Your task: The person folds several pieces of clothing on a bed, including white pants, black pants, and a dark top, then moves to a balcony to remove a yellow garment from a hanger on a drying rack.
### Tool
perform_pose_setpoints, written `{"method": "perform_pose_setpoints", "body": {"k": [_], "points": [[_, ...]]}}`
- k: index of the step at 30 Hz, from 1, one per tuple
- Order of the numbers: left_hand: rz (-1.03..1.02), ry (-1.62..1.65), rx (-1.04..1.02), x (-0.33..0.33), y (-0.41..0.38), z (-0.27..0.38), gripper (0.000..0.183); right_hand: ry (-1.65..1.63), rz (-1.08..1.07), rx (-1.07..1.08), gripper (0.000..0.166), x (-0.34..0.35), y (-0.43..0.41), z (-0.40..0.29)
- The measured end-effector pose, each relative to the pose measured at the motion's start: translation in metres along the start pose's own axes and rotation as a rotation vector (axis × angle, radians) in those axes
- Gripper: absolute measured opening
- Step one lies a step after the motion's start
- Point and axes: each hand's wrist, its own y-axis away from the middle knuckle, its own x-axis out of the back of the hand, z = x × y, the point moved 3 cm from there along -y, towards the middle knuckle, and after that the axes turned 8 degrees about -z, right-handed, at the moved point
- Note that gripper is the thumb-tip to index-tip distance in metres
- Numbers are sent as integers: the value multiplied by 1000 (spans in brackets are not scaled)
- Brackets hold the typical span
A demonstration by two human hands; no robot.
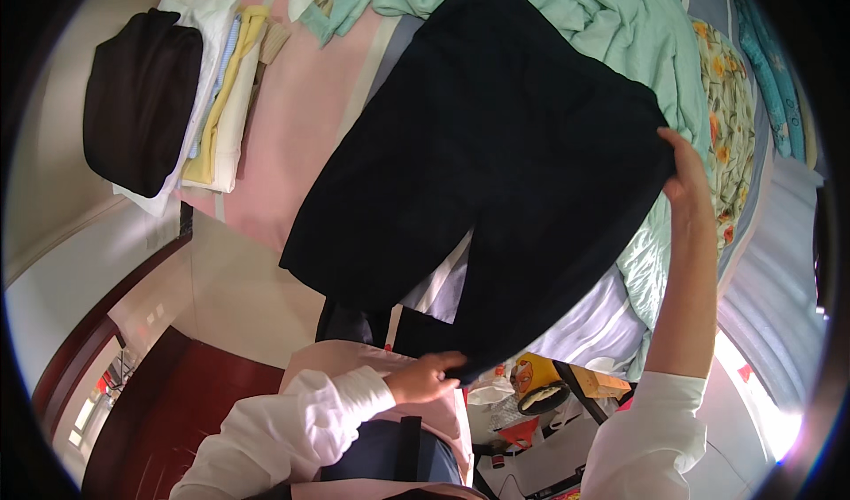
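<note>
A large black garment (491, 141), either a skirt with a slit or a pair of wide short trousers, lies spread over the bed. Its waist edge points up and to the right, and a split opens at its lower edge. My left hand (428, 377) pinches the lowest corner of the cloth, just in front of my body. Farther up on the right, my right hand (684, 168) grips the side edge near the waist, with the thumb below and some fingers hidden behind the fabric.
Several folded clothes in white (229, 148) and yellow (232, 95), with a black one (143, 101) on top, are stacked at the bed's left edge. A rumpled mint-green blanket (617, 15) and a floral pillow (727, 134) lie on the pink-and-grey sheet (299, 115). A yellow bag (534, 374) stands below the bed.
</note>
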Motion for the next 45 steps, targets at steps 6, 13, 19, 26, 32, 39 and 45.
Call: {"method": "perform_pose_setpoints", "body": {"k": [6,13,19,26,32,39,45], "points": [[422,118,-30,126,60,-27,30,-58,-365,267,41,-180,29,-27],[814,431,136,257,76,-87,19,100,-292,168,27,-195,15,77],[924,587,120,259,61,-82,20,-66,216,24,20,-92,42,232],[1007,399,333,279,59,-101,28,-528,263,-457,38,-123,87,316],[975,-506,255,290,56,-66,30,490,578,334,23,-106,36,235],[918,-466,154,285,22,3,30,263,26,451,45,-176,-57,66],[915,-615,220,281,21,-16,31,616,-62,503,53,-191,-70,78]]}}
